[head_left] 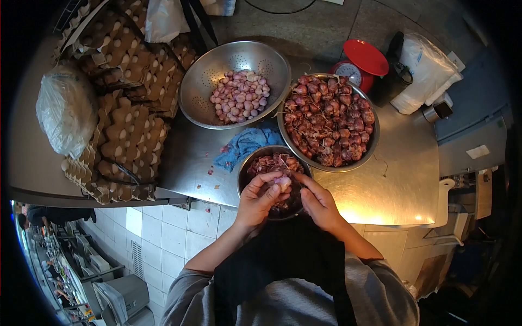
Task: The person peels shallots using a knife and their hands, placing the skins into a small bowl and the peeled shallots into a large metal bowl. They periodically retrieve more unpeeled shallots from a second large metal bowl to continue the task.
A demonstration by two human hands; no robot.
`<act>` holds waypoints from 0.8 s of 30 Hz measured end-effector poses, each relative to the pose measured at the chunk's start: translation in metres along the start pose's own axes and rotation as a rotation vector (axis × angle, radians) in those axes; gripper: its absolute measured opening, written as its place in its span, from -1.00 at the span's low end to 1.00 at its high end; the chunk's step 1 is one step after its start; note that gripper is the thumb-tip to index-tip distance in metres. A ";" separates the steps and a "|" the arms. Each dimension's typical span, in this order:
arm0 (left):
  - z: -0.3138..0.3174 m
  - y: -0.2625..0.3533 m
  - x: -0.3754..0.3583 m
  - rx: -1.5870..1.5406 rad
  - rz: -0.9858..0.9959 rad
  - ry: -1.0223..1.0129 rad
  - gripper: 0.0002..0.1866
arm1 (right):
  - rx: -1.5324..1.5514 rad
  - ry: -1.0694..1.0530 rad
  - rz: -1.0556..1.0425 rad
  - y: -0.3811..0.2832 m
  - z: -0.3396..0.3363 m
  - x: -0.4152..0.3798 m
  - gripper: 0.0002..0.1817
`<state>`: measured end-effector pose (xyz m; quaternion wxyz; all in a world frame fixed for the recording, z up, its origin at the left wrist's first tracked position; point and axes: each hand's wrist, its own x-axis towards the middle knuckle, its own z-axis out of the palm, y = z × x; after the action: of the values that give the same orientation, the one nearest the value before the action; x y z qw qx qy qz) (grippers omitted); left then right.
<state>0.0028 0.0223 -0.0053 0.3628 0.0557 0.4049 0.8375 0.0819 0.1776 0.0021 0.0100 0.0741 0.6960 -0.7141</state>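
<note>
My left hand [258,200] pinches a pale pink shallot [283,182] between thumb and fingers, over a small metal bowl [242,175] of papery reddish skins [270,163]. Close beside it, my right hand [321,204] has its fingertips pressed together near the shallot; whatever they hold is too small to tell. Beyond my hands stands a metal colander [202,77] with a heap of peeled shallots [241,98]. Right of it, a large metal bowl [375,142] is filled with unpeeled, reddish-brown shallots [331,122].
A blue cloth [247,145] lies on the steel table [391,190] left of the small bowl. Stacked egg trays [128,136] and a filled plastic bag [66,111] occupy the left. A red kitchen scale [365,57] and white plastic bags [424,70] stand back right.
</note>
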 end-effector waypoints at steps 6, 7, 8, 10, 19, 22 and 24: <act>-0.001 -0.002 0.000 -0.042 0.014 0.073 -0.77 | -0.172 -0.095 -0.142 -0.011 0.002 -0.004 -0.50; -0.001 -0.003 0.000 -0.051 0.014 0.075 -0.78 | -0.222 -0.099 -0.180 -0.010 0.002 -0.003 -0.49; -0.001 -0.003 -0.001 -0.059 0.014 0.077 -0.78 | -0.272 -0.104 -0.218 -0.009 0.003 -0.003 -0.47; -0.003 -0.004 -0.002 -0.073 0.011 0.068 -0.80 | -0.345 -0.094 -0.245 -0.008 0.002 -0.002 -0.44; -0.005 -0.005 -0.003 -0.126 -0.032 0.051 -0.82 | -0.572 -0.054 -0.310 -0.002 0.000 -0.001 -0.44; -0.005 -0.004 -0.004 -0.128 -0.056 0.071 -0.83 | -0.499 -0.057 -0.232 -0.009 -0.001 -0.001 -0.51; -0.001 0.000 -0.004 -0.142 -0.051 0.051 -0.83 | -0.377 -0.023 -0.229 -0.007 -0.001 0.001 -0.55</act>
<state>0.0059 0.0191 -0.0050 0.3767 -0.0018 0.3550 0.8556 0.0806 0.1787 0.0089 -0.0494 -0.0167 0.8208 -0.5688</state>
